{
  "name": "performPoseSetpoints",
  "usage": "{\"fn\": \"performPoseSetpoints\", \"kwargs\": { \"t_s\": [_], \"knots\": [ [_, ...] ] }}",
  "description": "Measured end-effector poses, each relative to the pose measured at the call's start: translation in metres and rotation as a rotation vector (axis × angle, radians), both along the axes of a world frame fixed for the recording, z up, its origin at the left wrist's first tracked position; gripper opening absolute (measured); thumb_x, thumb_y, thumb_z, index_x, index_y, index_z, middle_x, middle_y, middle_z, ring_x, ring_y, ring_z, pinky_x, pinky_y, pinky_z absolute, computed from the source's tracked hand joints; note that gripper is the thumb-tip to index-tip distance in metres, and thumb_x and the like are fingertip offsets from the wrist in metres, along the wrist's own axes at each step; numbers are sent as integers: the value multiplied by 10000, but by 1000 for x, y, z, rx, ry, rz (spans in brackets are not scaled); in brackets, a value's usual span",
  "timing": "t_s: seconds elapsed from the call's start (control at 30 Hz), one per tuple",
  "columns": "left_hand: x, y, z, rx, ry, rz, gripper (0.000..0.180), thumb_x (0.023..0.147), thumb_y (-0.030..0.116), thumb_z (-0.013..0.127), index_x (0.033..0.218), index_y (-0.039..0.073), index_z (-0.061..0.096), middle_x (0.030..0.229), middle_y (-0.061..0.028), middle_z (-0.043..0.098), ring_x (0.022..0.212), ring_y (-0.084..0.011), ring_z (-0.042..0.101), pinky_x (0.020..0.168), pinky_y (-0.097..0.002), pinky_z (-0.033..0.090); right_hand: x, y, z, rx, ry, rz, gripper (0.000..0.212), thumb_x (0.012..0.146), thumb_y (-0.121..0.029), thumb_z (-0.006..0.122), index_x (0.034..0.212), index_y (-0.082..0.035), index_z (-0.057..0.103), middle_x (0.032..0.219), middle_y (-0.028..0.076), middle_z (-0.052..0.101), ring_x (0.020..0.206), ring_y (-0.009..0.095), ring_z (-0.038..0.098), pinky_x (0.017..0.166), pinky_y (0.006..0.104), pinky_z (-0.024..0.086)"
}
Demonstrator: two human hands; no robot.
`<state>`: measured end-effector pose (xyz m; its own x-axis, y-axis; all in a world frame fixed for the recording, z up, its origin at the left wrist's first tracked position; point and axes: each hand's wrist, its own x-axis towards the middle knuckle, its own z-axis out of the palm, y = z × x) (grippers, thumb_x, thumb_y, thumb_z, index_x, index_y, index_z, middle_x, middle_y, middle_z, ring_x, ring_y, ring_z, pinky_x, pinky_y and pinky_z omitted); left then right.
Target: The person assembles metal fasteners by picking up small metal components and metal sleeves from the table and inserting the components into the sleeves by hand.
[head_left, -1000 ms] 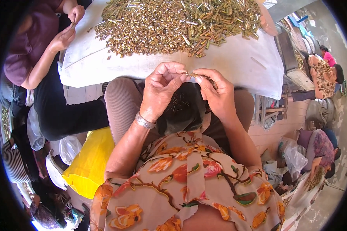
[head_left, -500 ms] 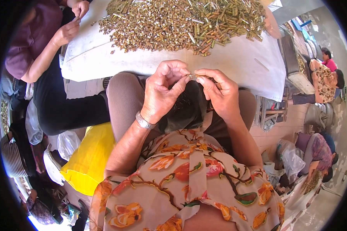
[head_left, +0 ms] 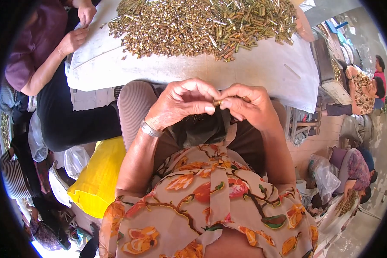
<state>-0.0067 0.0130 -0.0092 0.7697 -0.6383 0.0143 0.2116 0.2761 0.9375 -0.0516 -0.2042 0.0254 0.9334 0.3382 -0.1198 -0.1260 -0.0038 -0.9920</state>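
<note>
Meeting above the lap, the left hand (head_left: 182,101) and the right hand (head_left: 251,105) held a small brass-coloured piece (head_left: 218,103) between their fingertips. The left fingers were pinched nearly together on it, thumb below and forefinger arched above; the right fingers were bent close around its other side, with little of the piece showing between them. Whether either palm held anything more, one could not tell. The piece was over a dark pouch (head_left: 202,129) between the knees, just off the near edge of a worktop (head_left: 262,66) covered in pale cloth. Farther back on the worktop lay a heap of short metal pieces (head_left: 163,36), which merged on the right with longer metal rods (head_left: 256,21). A thin pale strip (head_left: 292,71) lay alone near the right edge. A watch (head_left: 151,129) circled the left wrist, and a yellow bag (head_left: 96,185) stood beside the left leg.
</note>
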Motion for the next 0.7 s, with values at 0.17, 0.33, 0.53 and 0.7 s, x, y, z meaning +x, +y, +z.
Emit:
{"fn": "performPoseSetpoints", "kwargs": {
  "t_s": [0.17, 0.33, 0.53, 0.7],
  "knots": [
    [1, 4, -9, -285, 211, -287, 190, 816, 7, 693, 993, 4, 623, 906, -81, 657, 817, -178, 670, 752, -302, 555, -6, 8, -3, 238, 177, 96, 176, 914, -117, 614, 985, 39, 649, 785, 58, 654, 531, 33, 456, 455, 180, 342],
    [-5, -2, -26, -376, 303, -175, 154, 869, 44, 646, 1020, 22, 627, 914, -94, 662, 789, -198, 678, 749, -299, 569, -8, 21, -16, 392, 264, -39, 204, 935, -153, 586, 999, 35, 634, 823, 74, 648, 520, 34, 433, 441, 173, 304],
    [2, -7, -19, -204, 424, 13, 243, 918, 181, 619, 1115, 39, 620, 887, -65, 651, 708, -97, 612, 654, -251, 555, -3, 21, -33, 542, 352, -123, 303, 978, -242, 505, 1101, 20, 594, 915, 77, 647, 568, 78, 532, 449, 193, 371],
    [32, -15, -28, 290, 24, 317, 196, 898, 191, 653, 1030, 48, 657, 793, 3, 621, 614, -45, 550, 551, -200, 476, -10, 29, -54, 606, 435, -210, 520, 1010, -399, 340, 1220, 42, 520, 1046, 106, 653, 917, 176, 646, 753, 300, 527]
  ]
}}
